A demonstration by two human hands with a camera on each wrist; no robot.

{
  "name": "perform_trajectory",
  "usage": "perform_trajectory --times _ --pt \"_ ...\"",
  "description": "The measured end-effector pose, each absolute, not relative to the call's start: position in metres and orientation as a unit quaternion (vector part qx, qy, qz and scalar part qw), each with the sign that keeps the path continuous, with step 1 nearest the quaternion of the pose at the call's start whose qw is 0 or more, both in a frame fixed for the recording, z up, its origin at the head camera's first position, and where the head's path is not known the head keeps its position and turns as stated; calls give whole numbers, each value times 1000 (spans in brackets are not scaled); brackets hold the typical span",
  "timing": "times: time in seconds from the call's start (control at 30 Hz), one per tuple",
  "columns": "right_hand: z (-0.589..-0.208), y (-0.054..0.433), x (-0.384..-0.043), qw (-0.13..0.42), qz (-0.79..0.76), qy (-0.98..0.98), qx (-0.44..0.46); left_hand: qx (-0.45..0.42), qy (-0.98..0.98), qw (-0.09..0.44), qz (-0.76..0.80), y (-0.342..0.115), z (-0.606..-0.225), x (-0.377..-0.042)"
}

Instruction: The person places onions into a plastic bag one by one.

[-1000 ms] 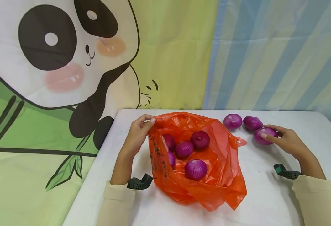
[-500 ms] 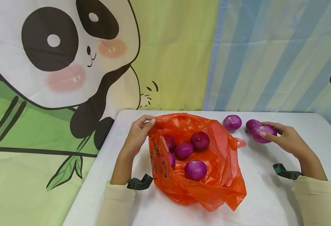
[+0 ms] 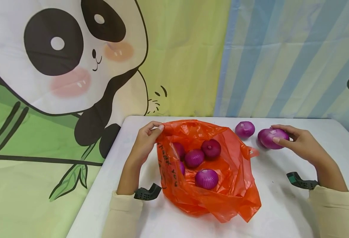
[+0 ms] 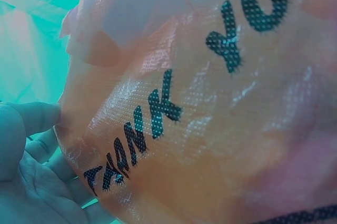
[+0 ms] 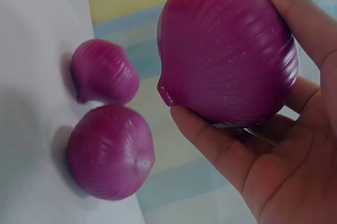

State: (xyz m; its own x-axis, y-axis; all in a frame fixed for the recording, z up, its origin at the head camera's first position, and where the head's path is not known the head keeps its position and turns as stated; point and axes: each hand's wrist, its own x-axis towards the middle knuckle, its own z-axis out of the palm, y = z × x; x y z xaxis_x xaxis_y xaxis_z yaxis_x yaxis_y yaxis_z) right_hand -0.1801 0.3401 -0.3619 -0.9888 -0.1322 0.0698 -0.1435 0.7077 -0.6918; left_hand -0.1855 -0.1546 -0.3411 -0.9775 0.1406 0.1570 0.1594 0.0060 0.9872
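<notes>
My right hand (image 3: 303, 145) holds a purple onion (image 3: 277, 140) between thumb and fingers at the table's right side. In the right wrist view this onion (image 5: 226, 50) looks lifted, its small stub end toward the fingertips. Two other onions lie behind: one (image 3: 245, 129) stands apart in the head view, the other (image 3: 260, 136) is partly hidden by the held one. With thumb and fingers, my left hand (image 3: 141, 143) pinches the left rim of a red plastic bag (image 3: 234, 185), which gapes upward. Inside sit several onions, among them a near one (image 3: 206, 179).
The white table (image 3: 281, 211) runs back to a hanging cloth (image 3: 186, 66) with a cartoon panda. Black lettering marks the bag's left side (image 4: 152, 124). A bag handle loop (image 3: 254, 152) sticks out at the right, toward the loose onions.
My right hand has moved slightly up and left with the onion, which now covers much of the onion behind it. My left hand stays at the bag's rim.
</notes>
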Motion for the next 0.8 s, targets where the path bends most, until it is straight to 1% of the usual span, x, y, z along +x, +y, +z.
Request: perform_trajectory --times 0.1,0.33,0.8 --pt "-358 336 -179 12 380 -922 77 -105 -708 9 -698 -155 -342 -185" --pt "-347 330 -173 56 394 -912 97 -111 -708 5 -697 -155 -343 -185" --pt "-320 300 -171 58 438 -885 151 -108 -713 6 -693 -155 -343 -186"
